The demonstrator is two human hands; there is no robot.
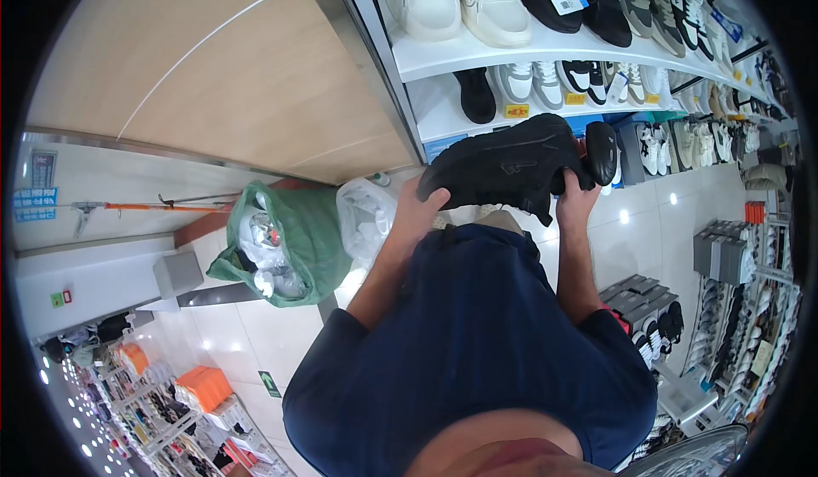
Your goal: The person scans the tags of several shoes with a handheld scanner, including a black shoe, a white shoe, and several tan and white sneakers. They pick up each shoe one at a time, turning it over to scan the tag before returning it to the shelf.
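Shoe shop with bright, stocked white shelves (562,61) right in front. Both forearms reach forward, elbows bent out, with one bulky black item (503,170) held between the hands in front of the chest, just short of the shelves. Looks like a shoe, but I can't tell which end's the toe. Its long axis runs left to right, right end tipped slightly farther forward. Left hand (415,210) has its grip pinching the left end, thumb on the near side; right hand (579,196) grips around the right end, beside one smaller black piece (601,153). Two bags on the left: one green (319,234), one white (365,214).
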